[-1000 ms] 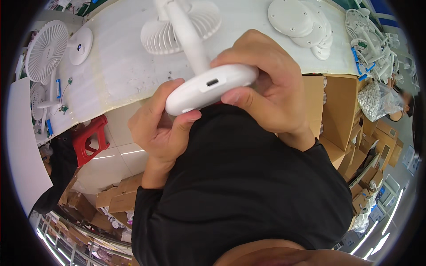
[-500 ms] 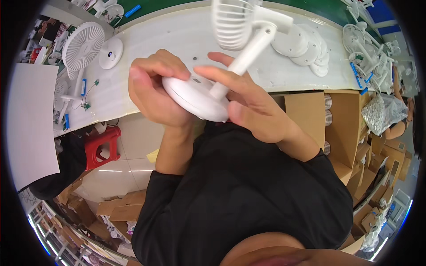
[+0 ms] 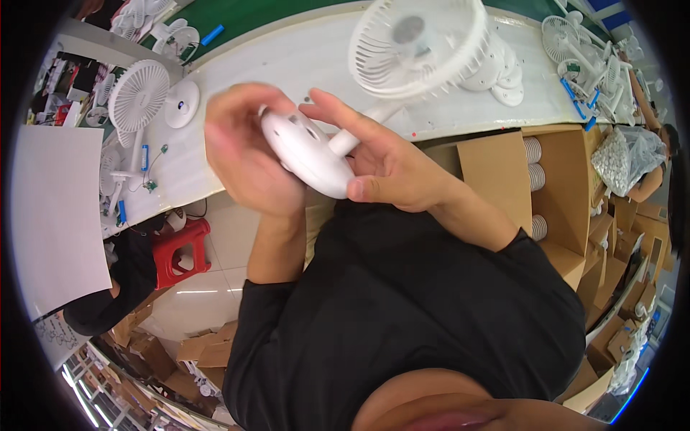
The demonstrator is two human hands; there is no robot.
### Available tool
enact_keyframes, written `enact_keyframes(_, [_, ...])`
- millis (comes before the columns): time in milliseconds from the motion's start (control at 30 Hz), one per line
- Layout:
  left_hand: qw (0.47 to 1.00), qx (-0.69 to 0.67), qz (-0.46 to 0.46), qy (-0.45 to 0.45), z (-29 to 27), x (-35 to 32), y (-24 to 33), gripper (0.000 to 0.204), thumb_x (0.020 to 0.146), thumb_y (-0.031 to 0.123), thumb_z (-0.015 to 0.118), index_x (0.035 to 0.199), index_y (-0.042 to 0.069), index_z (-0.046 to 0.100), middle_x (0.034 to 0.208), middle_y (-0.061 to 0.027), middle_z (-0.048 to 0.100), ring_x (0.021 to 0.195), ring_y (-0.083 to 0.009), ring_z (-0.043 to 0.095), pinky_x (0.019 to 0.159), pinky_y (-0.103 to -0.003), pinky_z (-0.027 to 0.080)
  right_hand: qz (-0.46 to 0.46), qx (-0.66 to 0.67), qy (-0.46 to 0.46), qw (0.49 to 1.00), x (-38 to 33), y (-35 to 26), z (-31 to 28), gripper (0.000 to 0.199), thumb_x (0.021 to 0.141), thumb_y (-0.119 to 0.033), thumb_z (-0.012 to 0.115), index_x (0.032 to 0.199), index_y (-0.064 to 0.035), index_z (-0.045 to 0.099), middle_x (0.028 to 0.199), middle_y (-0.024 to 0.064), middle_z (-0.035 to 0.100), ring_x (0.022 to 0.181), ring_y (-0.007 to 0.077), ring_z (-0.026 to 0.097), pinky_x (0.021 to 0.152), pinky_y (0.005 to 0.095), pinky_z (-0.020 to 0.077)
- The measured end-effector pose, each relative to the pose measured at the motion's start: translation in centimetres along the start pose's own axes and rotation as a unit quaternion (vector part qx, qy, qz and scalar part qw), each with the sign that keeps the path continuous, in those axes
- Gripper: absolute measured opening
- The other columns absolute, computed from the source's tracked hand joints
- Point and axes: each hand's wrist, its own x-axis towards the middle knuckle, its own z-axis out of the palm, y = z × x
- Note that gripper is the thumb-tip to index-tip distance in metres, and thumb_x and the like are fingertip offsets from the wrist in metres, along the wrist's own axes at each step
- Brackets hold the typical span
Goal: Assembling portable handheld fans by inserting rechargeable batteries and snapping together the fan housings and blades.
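A white desk fan is held tilted in front of my chest, its round base turned on edge and its caged head up over the table. My right hand is closed on it, thumb on the base's rim and fingers along the stem. At the base's other side is my left hand, its fingers curved by the rim and smeared by motion, so its grip is unclear. Small dark openings show on the base.
Stacked white round bases lie on the white table behind the fan head. Assembled fans stand left, more fan parts right. An open carton and a red stool are below the table edge.
The fan has turned: its head swung down and right, showing its round face, while the base tipped more on edge. My left hand has shifted at the rim. My view has moved slightly.
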Motion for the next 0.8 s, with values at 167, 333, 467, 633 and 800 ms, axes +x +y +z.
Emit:
enact_keyframes(167, [0.960,-0.143,-0.215,0.111,0.9,-0.5,-0.1,0.036,0.099,0.023,0.036,0.074,0.006,0.055,0.062,-0.0028,0.049,0.061,-0.0134,0.040,0.059,-0.025,0.036,0.011,0.056,0.039,0.998,-1.3,0.7,0.4,0.090,0.085,-0.017,0.071,0.155,-0.0041,0.017,0.152,0.0181,0.029,0.135,0.0276,0.035,0.110,0.0341,0.0304])
enact_keyframes(333, [0.981,-0.091,-0.168,0.022,1.2,-0.8,1.4,0.032,0.098,0.022,0.038,0.074,0.007,0.055,0.062,-0.0021,0.049,0.062,-0.0127,0.039,0.059,-0.026,0.035,0.122,0.055,0.066,0.989,-0.9,-0.9,0.4,0.090,0.082,-0.014,0.072,0.155,-0.0049,0.019,0.143,0.0220,0.040,0.127,0.0293,0.043,0.107,0.0354,0.0338])
enact_keyframes(467, [0.991,-0.104,-0.086,0.006,1.4,-0.9,1.5,0.030,0.097,0.020,0.040,0.074,0.007,0.055,0.062,-0.0024,0.050,0.061,-0.0124,0.037,0.058,-0.026,0.033,0.140,0.041,0.046,0.988,-0.8,-1.0,0.4,0.090,0.082,-0.016,0.072,0.154,-0.0043,0.020,0.142,0.0231,0.040,0.126,0.0291,0.044,0.105,0.0353,0.0356])
enact_keyframes(633, [0.990,-0.111,-0.076,-0.030,1.2,-0.8,1.4,0.028,0.096,0.019,0.041,0.073,0.008,0.053,0.061,-0.0016,0.049,0.062,-0.0128,0.037,0.059,-0.025,0.033,0.077,-0.020,0.029,0.996,-1.0,-0.1,0.0,0.089,0.082,-0.017,0.073,0.153,-0.0036,0.020,0.141,0.0230,0.041,0.124,0.0296,0.046,0.104,0.0358,0.0379])
enact_keyframes(800, [0.987,-0.103,-0.118,-0.042,1.5,-0.2,2.1,0.028,0.097,0.019,0.041,0.073,0.009,0.052,0.061,-0.0007,0.047,0.063,-0.0129,0.037,0.060,-0.026,0.034,0.052,0.035,0.048,0.997,-0.8,-0.4,0.3,0.090,0.082,-0.018,0.073,0.153,-0.0031,0.019,0.139,0.0232,0.042,0.121,0.0302,0.047,0.102,0.0375,0.0399])
